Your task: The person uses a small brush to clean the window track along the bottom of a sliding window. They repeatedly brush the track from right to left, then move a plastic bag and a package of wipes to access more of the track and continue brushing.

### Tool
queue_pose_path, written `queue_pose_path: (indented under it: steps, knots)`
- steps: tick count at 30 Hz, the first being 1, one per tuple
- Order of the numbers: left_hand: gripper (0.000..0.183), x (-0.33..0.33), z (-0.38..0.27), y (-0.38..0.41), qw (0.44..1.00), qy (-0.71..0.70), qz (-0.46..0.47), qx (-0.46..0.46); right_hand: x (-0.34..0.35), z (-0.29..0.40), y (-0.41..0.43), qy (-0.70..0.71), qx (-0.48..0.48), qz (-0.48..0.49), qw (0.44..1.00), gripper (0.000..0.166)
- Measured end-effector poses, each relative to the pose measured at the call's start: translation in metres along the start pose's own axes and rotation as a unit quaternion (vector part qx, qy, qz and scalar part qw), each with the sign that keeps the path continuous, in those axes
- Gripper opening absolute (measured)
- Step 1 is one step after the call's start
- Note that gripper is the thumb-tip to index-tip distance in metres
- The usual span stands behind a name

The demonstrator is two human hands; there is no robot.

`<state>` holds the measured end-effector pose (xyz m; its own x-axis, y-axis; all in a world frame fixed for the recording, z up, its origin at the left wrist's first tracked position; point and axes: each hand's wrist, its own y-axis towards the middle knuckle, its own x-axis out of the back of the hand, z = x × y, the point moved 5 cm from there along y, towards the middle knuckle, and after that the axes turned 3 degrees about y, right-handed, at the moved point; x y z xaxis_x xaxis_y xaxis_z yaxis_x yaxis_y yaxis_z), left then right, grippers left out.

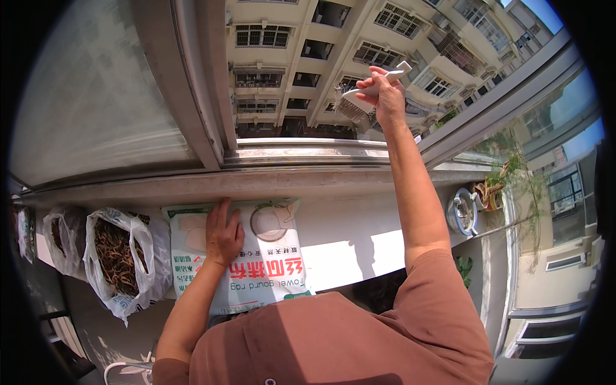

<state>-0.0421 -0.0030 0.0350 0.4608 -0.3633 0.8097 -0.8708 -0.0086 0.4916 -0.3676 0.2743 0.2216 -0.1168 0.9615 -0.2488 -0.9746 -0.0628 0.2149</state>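
Note:
My right hand [387, 94] grips a white plastic scrubbing brush [360, 101] with splayed, worn bristles. The arm reaches through the opening of the window, and the hook-ended handle of the brush points up and right. Flat on a packaged towel gourd rag [269, 269] rests my left hand [224, 236], fingers spread and holding nothing. This printed plastic package lies on the white ledge [332, 260] before my body. Beyond it runs the metal window track [308, 153], under the raised right arm.
A white plastic bag [154, 260] of dried brown plant matter [118, 255] stands at left, beside a smaller clear bag [60, 236]. At right are a blue-rimmed enamel basin [463, 211] and a potted plant [493, 187]. A frosted window pane [96, 96] fills the upper left.

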Motion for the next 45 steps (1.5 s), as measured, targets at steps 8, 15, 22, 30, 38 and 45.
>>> queue_pose_path:
  steps: [8, 15, 22, 30, 38, 45]
  knots:
    - [0.036, -0.002, -0.002, 0.002, 1.0, 0.007, 0.001, -0.006, 0.188, 0.013, 0.008, -0.21, -0.062, -0.124, 0.968, 0.025]
    - [0.035, -0.002, -0.001, 0.002, 1.0, 0.006, 0.003, -0.012, 0.084, -0.025, -0.007, -0.185, -0.116, -0.049, 0.975, 0.023]
    - [0.036, -0.001, 0.001, -0.001, 1.0, 0.011, 0.003, -0.004, 0.042, 0.008, 0.022, -0.064, -0.053, -0.035, 0.996, 0.022]
    - [0.035, -0.002, 0.0, 0.001, 1.0, 0.0, -0.002, 0.001, 0.13, -0.013, 0.009, -0.253, -0.141, -0.12, 0.95, 0.023]
    - [0.035, -0.001, 0.001, 0.002, 1.0, 0.002, -0.002, -0.004, -0.039, -0.027, -0.019, -0.076, -0.143, 0.048, 0.986, 0.02]
    - [0.035, -0.002, -0.001, 0.003, 1.0, 0.004, -0.006, -0.012, 0.08, -0.009, 0.013, -0.267, -0.11, -0.06, 0.955, 0.018]
